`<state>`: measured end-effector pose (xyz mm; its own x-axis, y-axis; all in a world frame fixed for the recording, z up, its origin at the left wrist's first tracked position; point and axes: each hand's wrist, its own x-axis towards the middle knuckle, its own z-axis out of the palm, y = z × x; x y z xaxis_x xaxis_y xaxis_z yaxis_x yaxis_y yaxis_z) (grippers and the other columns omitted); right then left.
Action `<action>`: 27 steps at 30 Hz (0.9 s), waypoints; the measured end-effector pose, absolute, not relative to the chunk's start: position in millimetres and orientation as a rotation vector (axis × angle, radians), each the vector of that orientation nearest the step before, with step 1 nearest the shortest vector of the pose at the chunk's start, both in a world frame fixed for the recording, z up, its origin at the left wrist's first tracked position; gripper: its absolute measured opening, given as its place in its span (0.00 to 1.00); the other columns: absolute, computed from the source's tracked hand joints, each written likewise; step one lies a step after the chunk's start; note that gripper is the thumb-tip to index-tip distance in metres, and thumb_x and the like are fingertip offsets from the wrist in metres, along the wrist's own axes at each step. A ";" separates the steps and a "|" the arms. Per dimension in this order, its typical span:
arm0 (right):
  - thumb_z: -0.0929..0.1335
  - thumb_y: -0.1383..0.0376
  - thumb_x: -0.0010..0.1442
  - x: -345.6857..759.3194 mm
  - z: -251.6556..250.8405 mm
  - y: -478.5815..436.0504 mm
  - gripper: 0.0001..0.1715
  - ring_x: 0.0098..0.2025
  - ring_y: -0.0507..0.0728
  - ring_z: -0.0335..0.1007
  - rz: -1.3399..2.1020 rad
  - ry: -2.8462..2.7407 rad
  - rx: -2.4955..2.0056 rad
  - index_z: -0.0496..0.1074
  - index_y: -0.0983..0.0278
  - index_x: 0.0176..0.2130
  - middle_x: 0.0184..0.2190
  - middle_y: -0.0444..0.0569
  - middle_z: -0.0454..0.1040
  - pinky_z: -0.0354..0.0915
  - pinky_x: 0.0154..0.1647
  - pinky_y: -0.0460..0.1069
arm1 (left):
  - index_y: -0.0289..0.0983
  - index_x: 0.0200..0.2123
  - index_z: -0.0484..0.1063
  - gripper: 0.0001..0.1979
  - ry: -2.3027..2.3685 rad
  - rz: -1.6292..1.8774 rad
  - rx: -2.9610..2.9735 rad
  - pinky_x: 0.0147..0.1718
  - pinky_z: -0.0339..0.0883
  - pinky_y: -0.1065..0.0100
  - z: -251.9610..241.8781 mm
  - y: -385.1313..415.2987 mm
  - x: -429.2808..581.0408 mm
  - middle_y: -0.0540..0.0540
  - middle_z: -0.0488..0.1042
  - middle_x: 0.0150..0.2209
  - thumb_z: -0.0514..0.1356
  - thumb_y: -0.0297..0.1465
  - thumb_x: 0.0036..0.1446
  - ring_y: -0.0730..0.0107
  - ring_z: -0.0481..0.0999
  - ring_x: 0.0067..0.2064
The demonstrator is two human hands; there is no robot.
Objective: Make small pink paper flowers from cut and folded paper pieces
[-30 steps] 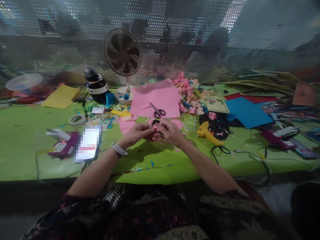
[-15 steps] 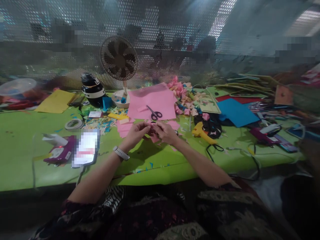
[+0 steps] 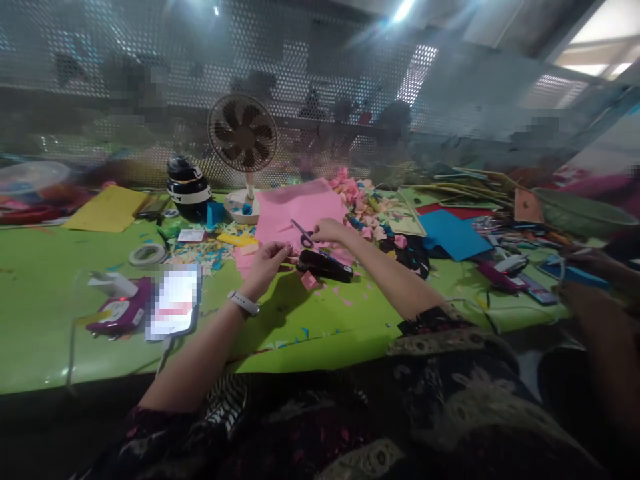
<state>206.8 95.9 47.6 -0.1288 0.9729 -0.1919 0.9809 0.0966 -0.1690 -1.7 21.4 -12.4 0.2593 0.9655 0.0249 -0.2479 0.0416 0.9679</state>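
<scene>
My right hand (image 3: 329,231) is closed at the handles of the dark scissors (image 3: 302,233), whose blades lie over a large pink paper sheet (image 3: 283,208). My left hand (image 3: 273,256), a white band at its wrist, is held in a pinch to the left. What sits between its fingertips is too small to make out. Between the hands and nearer to me lies a black stapler (image 3: 326,266). A small folded pink paper piece (image 3: 309,281) rests against its near side.
A fan (image 3: 243,133) and a black bottle (image 3: 189,190) stand at the back. Left are a phone (image 3: 173,301), a purple device (image 3: 123,310) and a tape roll (image 3: 147,255). Folded paper pieces (image 3: 350,193) are heaped behind. Another person's arm (image 3: 595,300) reaches in at right.
My hands have parted. The right one has moved up to the scissors, while the left stays low in a pinch. The stapler and the folded pink piece now show. The view has shifted right.
</scene>
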 end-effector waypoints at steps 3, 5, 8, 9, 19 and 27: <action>0.73 0.61 0.52 199.0 34.6 112.7 0.14 0.28 0.57 0.74 -0.401 2.222 2.036 0.80 0.71 0.32 0.30 0.58 0.81 0.61 0.28 0.47 | 0.35 0.33 0.71 0.22 0.827 1.138 1.083 0.28 0.73 0.71 -14.0 22.1 -1.1 0.45 0.80 0.32 0.72 0.44 0.45 0.69 0.80 0.31; 0.74 0.62 0.50 196.0 28.4 121.2 0.13 0.30 0.58 0.75 -0.387 2.183 2.041 0.80 0.71 0.32 0.30 0.59 0.81 0.62 0.29 0.47 | 0.35 0.34 0.70 0.21 0.810 1.135 1.063 0.29 0.73 0.70 -14.6 22.3 -0.7 0.44 0.81 0.34 0.73 0.43 0.46 0.68 0.81 0.32; 0.75 0.64 0.47 194.7 24.2 130.8 0.12 0.31 0.59 0.76 -0.399 2.144 2.062 0.80 0.72 0.31 0.29 0.59 0.81 0.64 0.30 0.48 | 0.35 0.34 0.70 0.21 0.776 1.127 1.051 0.31 0.74 0.70 -14.4 22.0 -0.8 0.44 0.81 0.35 0.73 0.41 0.45 0.67 0.82 0.33; 0.75 0.64 0.47 195.1 24.0 132.8 0.12 0.31 0.59 0.76 -0.416 2.141 2.070 0.80 0.72 0.30 0.28 0.59 0.81 0.64 0.31 0.48 | 0.35 0.34 0.70 0.21 0.770 1.125 1.045 0.31 0.74 0.70 -14.0 21.9 -0.9 0.44 0.81 0.35 0.74 0.41 0.45 0.68 0.82 0.33; 0.75 0.68 0.49 226.1 35.8 115.9 0.07 0.21 0.52 0.67 -0.855 2.266 2.251 0.77 0.71 0.25 0.15 0.48 0.73 0.63 0.26 0.45 | 0.34 0.35 0.74 0.22 0.765 1.125 1.010 0.34 0.74 0.70 -13.1 20.8 -0.3 0.42 0.82 0.37 0.75 0.42 0.43 0.69 0.82 0.34; 0.72 0.64 0.54 235.0 36.9 87.9 0.10 0.22 0.46 0.63 -1.340 2.463 2.474 0.75 0.68 0.36 0.28 0.48 0.78 0.63 0.28 0.43 | 0.34 0.34 0.76 0.24 0.758 1.128 0.982 0.34 0.74 0.71 -13.4 19.7 -1.3 0.44 0.82 0.34 0.76 0.45 0.39 0.70 0.82 0.35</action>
<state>235.0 87.9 36.9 -0.0270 0.9977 -0.0623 0.5942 -0.0341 -0.8036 -1.3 19.7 -13.4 0.2735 0.9618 -0.0134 -0.3764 0.1199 0.9187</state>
